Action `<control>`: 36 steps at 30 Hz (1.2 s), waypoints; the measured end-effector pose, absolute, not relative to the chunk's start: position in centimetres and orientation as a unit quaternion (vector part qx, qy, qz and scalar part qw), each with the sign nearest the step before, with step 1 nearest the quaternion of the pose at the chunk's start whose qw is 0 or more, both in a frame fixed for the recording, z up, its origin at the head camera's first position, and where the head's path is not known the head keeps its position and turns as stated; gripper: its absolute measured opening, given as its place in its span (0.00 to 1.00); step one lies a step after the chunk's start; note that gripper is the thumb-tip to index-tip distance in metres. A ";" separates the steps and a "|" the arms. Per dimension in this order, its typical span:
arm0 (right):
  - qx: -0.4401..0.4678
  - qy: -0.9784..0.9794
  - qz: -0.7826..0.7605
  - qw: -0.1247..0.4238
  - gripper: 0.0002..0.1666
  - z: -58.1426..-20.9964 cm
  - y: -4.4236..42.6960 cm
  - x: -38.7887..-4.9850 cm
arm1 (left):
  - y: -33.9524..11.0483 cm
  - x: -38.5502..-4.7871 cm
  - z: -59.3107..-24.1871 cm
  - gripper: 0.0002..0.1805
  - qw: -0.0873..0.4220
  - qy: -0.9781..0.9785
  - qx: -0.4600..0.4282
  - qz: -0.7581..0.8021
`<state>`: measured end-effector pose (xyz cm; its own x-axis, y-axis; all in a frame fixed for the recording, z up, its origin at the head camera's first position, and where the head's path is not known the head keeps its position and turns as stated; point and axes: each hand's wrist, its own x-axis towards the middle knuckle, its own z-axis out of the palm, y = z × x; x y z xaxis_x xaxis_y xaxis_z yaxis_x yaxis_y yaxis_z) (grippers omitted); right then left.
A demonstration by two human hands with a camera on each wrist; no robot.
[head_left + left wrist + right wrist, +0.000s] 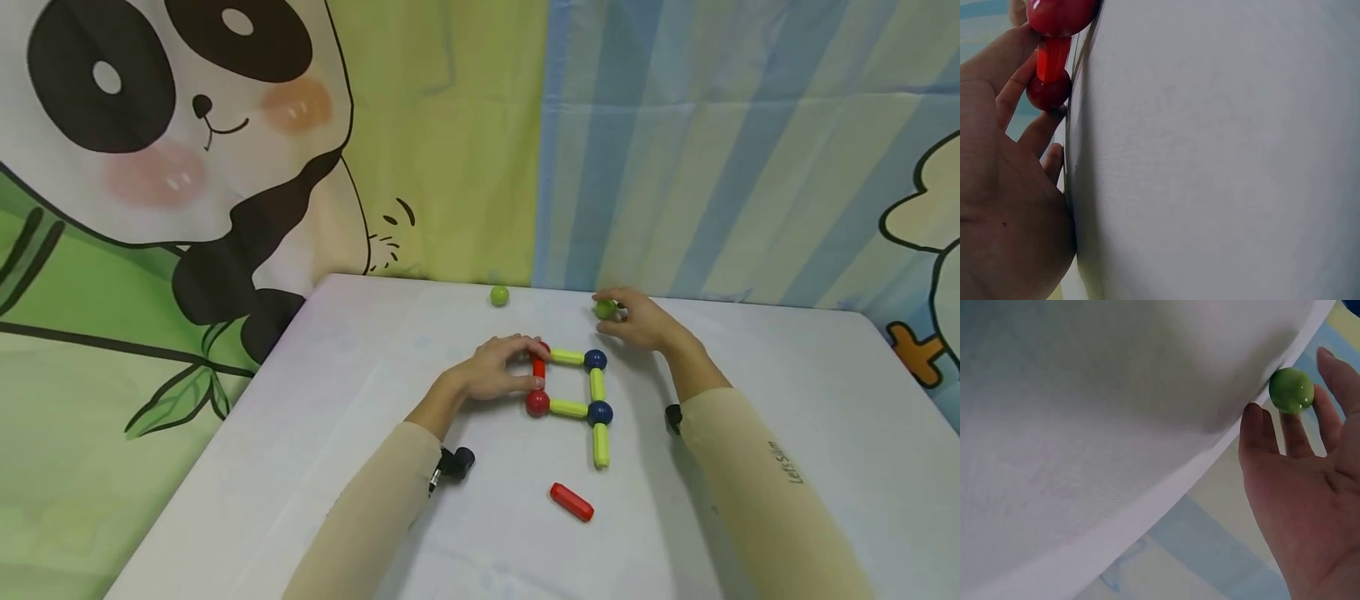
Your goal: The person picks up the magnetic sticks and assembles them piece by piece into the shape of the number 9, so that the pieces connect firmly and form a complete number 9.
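My left hand [501, 367] curves round the left side of a square of rods and balls, gripping the red rod [539, 370] side. In the left wrist view, my left hand [1010, 169] has its thumb against the nearer red ball [1060, 15], its fingers beside the farther red ball [1049, 92]. Yellow-green rods [568, 408] and two blue balls [599, 412] form the other sides; one more rod [601, 446] points down. My right hand [637, 320] surrounds a green ball [605, 308] at the back. Fingers [1297, 434] lie beside that green ball [1291, 390], the thumb apart from it.
Another green ball [499, 296] rests by the back edge of the white table [337, 375]. A loose red rod [572, 502] lies in front of the square. Behind the table hangs a printed curtain [450, 167] with a panda.
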<state>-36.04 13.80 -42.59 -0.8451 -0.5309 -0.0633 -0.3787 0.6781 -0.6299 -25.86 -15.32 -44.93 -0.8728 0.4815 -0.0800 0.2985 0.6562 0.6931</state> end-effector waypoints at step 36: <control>-0.245 0.918 -0.292 0.108 0.25 -40.6 17.4 -24.3 | -16.2 -25.8 -43.5 0.33 0.135 0.862 0.202 0.445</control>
